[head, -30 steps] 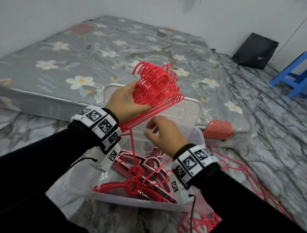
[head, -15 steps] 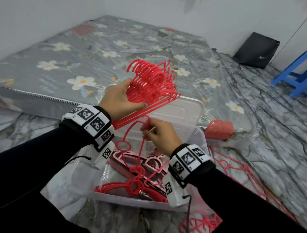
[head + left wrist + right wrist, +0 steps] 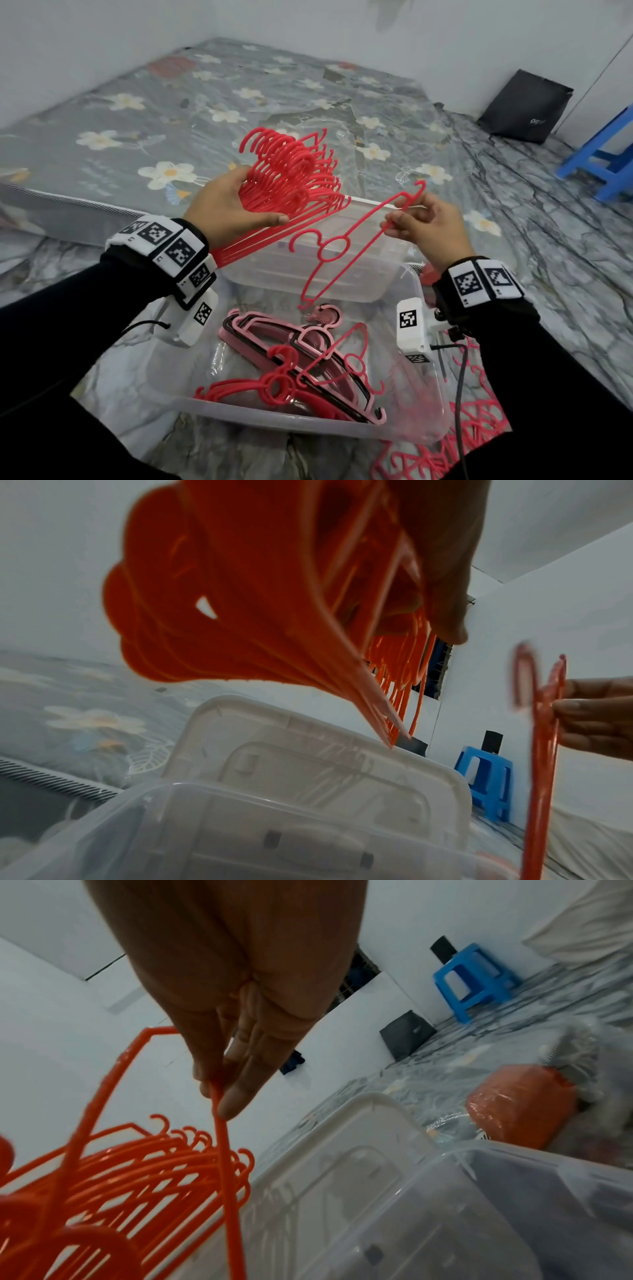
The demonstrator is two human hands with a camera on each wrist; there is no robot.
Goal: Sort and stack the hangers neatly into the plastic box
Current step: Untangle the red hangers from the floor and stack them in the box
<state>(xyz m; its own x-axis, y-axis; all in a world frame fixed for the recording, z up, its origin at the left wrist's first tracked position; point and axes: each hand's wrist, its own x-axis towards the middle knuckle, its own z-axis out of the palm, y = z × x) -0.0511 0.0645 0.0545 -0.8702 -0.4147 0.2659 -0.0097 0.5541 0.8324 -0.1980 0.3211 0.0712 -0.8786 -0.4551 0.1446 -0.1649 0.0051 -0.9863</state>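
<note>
My left hand grips a thick stack of red hangers above the clear plastic box; the same stack of red hangers fills the left wrist view. My right hand pinches a single red hanger by one arm, held up to the right of the stack with its hook pointing left. In the right wrist view the fingertips pinch that single hanger. Inside the box lie pink and black hangers and several loose red hangers.
The box's white lid leans behind it against a floral mattress. More red hangers lie on the marbled floor at lower right. An orange packet, a black bag and a blue stool stand further right.
My right hand has lifted one red hanger out of the box and carried it up and to the right. My left hand keeps the stack, raised slightly.
</note>
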